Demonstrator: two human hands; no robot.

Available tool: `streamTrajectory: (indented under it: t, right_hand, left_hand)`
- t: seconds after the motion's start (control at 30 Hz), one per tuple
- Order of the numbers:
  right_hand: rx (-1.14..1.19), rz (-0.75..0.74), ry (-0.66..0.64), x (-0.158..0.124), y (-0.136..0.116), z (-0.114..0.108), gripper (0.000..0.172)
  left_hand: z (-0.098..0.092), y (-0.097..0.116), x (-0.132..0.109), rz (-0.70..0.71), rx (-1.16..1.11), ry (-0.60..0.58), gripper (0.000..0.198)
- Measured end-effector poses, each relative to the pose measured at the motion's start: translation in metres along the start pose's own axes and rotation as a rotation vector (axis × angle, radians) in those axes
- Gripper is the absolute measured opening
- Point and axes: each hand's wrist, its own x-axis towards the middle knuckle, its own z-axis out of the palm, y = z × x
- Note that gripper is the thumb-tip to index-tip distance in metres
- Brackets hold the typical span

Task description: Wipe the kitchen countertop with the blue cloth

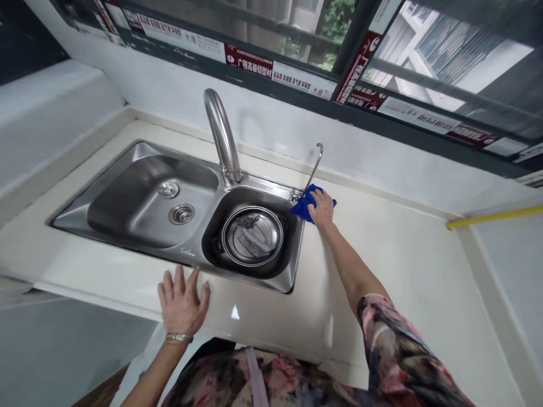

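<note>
My right hand [321, 208] is closed on a blue cloth [304, 208], at the right rear corner of the double sink [193, 255]. The cloth touches the base of a thin curved tap [314, 167]. My left hand [183, 301] lies with its fingers spread on the pale counter's front edge, just in front of the sink, and holds nothing. In the right basin sits a round metal strainer [228, 247] with dark and grey items inside, too small to name.
A large steel faucet [223, 134] rises behind the sink, between the basins. The white counter [382, 260] extends to the right. A yellow pipe [494, 217] runs along the right wall, and a dark-framed window [305, 102] stands behind.
</note>
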Motion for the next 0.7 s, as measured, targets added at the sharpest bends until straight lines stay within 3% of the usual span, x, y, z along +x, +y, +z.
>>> streamTrajectory:
  t: [0.17,0.37,0.7]
  right_hand:
    - [0.053,-0.116,-0.066,-0.039,-0.017,-0.023,0.047]
    - [0.106,-0.189,-0.132,-0.106,-0.046,-0.047,0.046]
    - [0.223,-0.297,-0.095,-0.264,-0.098,-0.077,0.051]
  left_hand:
    - [0.001,0.005,0.003,-0.017,-0.041,-0.002,0.053]
    - [0.003,0.007,0.003,-0.022,-0.118,0.035,0.053]
    - [0.01,0.004,0.001,-0.003,-0.243,0.067,0.056]
